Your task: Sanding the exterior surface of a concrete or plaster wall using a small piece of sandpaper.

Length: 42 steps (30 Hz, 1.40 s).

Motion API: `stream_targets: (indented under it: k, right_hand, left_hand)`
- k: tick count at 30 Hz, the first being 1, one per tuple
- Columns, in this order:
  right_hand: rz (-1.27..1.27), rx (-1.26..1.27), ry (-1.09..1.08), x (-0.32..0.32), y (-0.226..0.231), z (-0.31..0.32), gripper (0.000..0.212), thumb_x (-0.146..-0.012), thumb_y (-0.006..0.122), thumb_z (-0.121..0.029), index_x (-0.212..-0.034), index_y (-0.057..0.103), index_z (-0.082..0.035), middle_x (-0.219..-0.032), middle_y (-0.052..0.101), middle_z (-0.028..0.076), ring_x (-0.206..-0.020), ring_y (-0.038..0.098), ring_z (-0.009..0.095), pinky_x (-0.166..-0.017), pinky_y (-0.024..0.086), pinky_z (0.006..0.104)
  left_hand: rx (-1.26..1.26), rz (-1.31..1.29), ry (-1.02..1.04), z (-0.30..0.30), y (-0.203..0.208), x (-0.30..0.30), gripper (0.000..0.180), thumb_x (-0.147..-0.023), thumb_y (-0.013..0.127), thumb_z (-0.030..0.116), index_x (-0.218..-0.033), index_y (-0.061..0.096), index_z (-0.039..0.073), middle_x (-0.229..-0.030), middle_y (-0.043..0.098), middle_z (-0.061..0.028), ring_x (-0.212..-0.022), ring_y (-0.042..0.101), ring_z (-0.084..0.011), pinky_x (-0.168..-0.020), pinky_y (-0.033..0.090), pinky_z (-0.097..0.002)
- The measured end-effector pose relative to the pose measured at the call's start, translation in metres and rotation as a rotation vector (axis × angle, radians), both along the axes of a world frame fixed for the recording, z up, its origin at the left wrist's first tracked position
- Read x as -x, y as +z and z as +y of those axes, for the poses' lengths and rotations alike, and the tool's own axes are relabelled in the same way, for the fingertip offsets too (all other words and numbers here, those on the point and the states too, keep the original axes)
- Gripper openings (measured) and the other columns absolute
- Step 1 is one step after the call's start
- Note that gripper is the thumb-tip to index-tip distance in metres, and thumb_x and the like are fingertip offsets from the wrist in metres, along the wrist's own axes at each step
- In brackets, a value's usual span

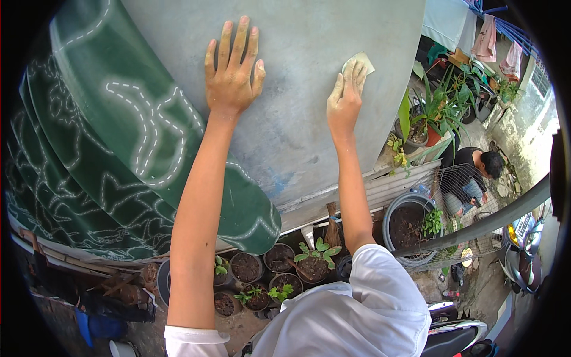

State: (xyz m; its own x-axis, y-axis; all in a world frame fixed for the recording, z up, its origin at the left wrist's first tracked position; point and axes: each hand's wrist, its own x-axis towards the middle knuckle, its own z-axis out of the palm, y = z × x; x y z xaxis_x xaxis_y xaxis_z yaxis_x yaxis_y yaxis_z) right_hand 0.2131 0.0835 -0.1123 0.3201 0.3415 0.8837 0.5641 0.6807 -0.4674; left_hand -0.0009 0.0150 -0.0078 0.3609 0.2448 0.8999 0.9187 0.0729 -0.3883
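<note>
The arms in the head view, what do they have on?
Both arms are bare from the shoulder down, with short white sleeves at the top. The left hand and right hand wear no gloves, rings or watch, and look dusted with pale powder.

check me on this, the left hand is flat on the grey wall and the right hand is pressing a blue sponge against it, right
Not quite: the thing under the right hand is not a blue sponge but a small pale, cream-coloured sheet, pressed to the grey wall under the fingertips. The head view shows it. The rest holds: the left hand lies flat on the wall, fingers spread.
</note>
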Motion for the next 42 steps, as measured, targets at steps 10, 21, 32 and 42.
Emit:
stream_targets:
  k: [10, 21, 32, 42]
  right_hand:
    - [0.029, -0.038, -0.056, 0.021, 0.014, -0.001, 0.051, -0.108, 0.054, -0.007, -0.154, 0.043, 0.012, -0.157, 0.043, 0.036, -0.152, 0.028, 0.056, -0.126, 0.029, 0.0579]
    - [-0.045, -0.093, -0.038, 0.021, 0.000, -0.001, 0.050, -0.108, 0.055, -0.008, -0.154, 0.045, 0.008, -0.155, 0.050, 0.030, -0.150, 0.035, 0.054, -0.125, 0.032, 0.0575]
    - [-0.118, -0.103, -0.077, -0.001, -0.017, 0.003, 0.058, -0.098, 0.064, -0.004, -0.154, 0.049, 0.004, -0.156, 0.050, 0.028, -0.151, 0.040, 0.045, -0.125, 0.035, 0.0536]
    - [-0.134, -0.092, -0.030, -0.002, -0.025, -0.004, 0.047, -0.105, 0.060, -0.005, -0.151, 0.053, 0.002, -0.155, 0.054, 0.021, -0.150, 0.042, 0.043, -0.125, 0.037, 0.0520]
  left_hand:
    - [0.013, 0.006, 0.013, -0.002, 0.004, -0.008, 0.055, -0.104, 0.044, 0.031, -0.155, 0.056, 0.018, -0.169, 0.044, 0.0002, -0.156, 0.038, -0.0225, -0.128, 0.020, -0.0419]
    - [-0.001, 0.007, 0.028, 0.003, -0.003, -0.003, 0.056, -0.105, 0.039, 0.032, -0.158, 0.052, 0.020, -0.171, 0.040, 0.0014, -0.158, 0.035, -0.0223, -0.128, 0.021, -0.0433]
    - [0.001, 0.021, 0.028, 0.001, 0.001, -0.005, 0.058, -0.104, 0.040, 0.031, -0.159, 0.051, 0.017, -0.171, 0.039, -0.0013, -0.159, 0.033, -0.0241, -0.129, 0.019, -0.0450]
    - [0.013, 0.027, 0.026, -0.002, 0.002, -0.001, 0.057, -0.105, 0.039, 0.031, -0.159, 0.052, 0.015, -0.171, 0.039, -0.0029, -0.159, 0.032, -0.0258, -0.129, 0.019, -0.0457]
